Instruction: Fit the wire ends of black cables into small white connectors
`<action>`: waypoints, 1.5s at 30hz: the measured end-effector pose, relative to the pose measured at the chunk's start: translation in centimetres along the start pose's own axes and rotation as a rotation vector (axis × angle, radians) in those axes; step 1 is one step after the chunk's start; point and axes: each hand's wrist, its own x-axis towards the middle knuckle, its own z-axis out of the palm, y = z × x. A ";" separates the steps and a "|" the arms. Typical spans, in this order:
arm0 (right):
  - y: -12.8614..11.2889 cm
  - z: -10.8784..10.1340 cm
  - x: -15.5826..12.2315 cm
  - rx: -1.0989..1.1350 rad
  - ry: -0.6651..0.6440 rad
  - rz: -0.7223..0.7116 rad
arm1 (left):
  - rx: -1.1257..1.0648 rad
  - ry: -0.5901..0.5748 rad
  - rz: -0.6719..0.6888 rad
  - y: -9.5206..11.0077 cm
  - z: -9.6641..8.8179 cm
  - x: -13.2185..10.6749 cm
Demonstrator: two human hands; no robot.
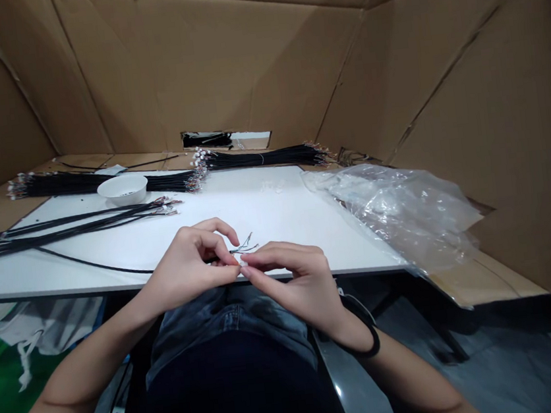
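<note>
My left hand (187,263) pinches a thin black cable (93,267) near its end, and the cable trails away left across the white table top (276,216). A few fine stripped wires (245,244) fan out from the cable end just beyond my fingertips. My right hand (289,288) meets the left at the fingertips, its thumb and forefinger pinched on the fine wires at the cable end. The exact grip point is hidden by my fingers.
Bundles of black cables (265,158) lie at the back and left of the table, and a white bowl (123,189) stands among them. A crumpled clear plastic bag (395,213) lies at the right. Cardboard walls (209,61) surround the table.
</note>
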 end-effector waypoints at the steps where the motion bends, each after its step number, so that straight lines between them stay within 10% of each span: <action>1: 0.0 0.0 0.0 0.007 -0.006 -0.006 | 0.000 0.000 0.004 0.0 0.0 0.0; 45: -0.2 -1.9 0.7 0.598 -0.161 0.399 | 0.128 0.019 0.176 0.1 -0.6 -0.9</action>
